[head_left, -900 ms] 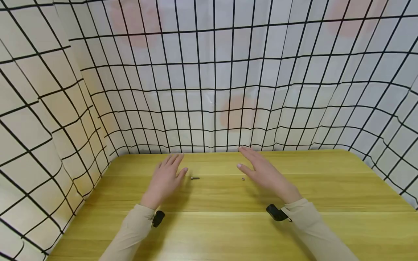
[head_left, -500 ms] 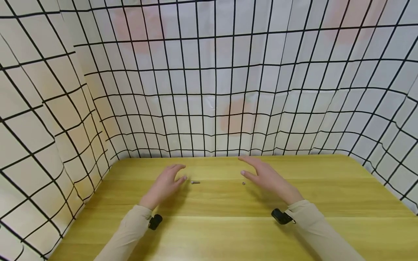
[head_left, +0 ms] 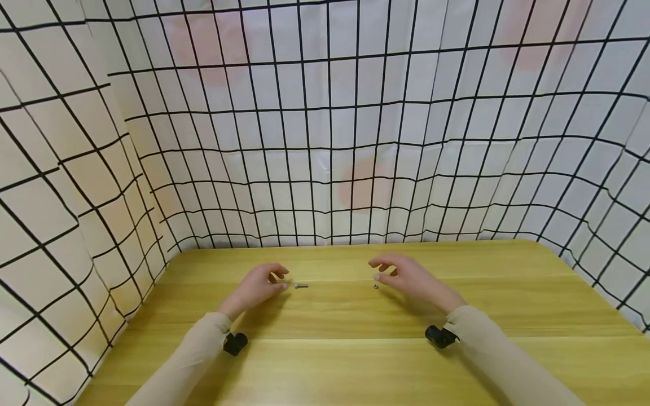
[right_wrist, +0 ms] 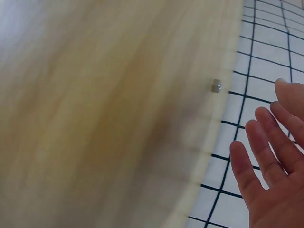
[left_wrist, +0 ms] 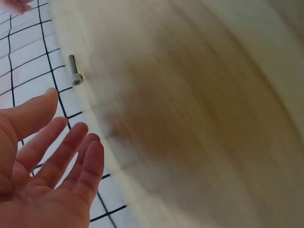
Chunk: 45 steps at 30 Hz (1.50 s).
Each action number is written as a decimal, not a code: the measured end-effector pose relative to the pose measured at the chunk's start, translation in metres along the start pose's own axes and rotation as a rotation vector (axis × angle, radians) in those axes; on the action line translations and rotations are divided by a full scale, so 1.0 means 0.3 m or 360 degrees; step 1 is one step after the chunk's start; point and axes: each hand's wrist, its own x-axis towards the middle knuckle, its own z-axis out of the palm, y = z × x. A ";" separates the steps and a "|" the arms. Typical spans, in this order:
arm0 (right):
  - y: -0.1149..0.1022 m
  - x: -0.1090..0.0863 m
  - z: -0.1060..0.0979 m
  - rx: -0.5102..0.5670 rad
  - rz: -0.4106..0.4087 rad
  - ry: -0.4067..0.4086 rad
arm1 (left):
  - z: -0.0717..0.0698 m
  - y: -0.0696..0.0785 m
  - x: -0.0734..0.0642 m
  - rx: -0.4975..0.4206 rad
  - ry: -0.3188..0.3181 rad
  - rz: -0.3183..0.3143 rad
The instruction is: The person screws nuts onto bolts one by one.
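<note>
A small metal socket-head bolt (head_left: 301,286) lies on its side on the wooden table, its head toward my left hand (head_left: 258,288). That hand hovers just left of it, fingers loosely bent and holding nothing; in the left wrist view the bolt (left_wrist: 74,71) shows its hex socket beyond my thumb. Farther right on the table sits a small metal nut (head_left: 376,286). My right hand (head_left: 413,280) is close beside it, thumb near the nut, fingers relaxed with nothing between them. In the right wrist view the nut (right_wrist: 216,86) stands apart from the fingers.
The wooden table (head_left: 335,366) reaches back to a white wall covering with a black grid (head_left: 325,124), which also lines both sides. A dark wrist camera (head_left: 235,343) is strapped to the left wrist, another camera (head_left: 440,336) to the right.
Both hands have come lower toward the table, and their fingers have bent from nearly straight to loosely curved. The bolt and the nut have stayed in place.
</note>
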 end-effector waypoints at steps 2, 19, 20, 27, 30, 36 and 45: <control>0.011 0.004 0.007 0.0022 0.0019 -0.0021 | -0.001 -0.009 0.002 -0.0077 -0.0028 -0.0028; 0.074 0.021 0.021 0.0103 0.0123 -0.0247 | 0.010 -0.011 0.044 -0.0339 -0.0131 -0.0156; 0.074 0.021 0.021 0.0114 0.0118 -0.0260 | 0.014 -0.011 0.045 -0.0348 -0.0139 -0.0154; 0.072 0.022 0.024 0.0202 0.0099 -0.0325 | 0.040 -0.018 0.053 -0.0283 -0.0147 -0.0165; 0.073 0.027 0.025 0.0230 0.0100 -0.0334 | 0.047 -0.020 0.057 -0.0266 -0.0152 -0.0172; 0.077 0.037 0.032 0.0240 0.0098 -0.0340 | 0.054 -0.018 0.066 -0.0215 -0.0135 -0.0189; 0.085 0.044 0.029 0.0158 0.0175 -0.0321 | 0.059 0.002 0.067 -0.0202 -0.0116 -0.0191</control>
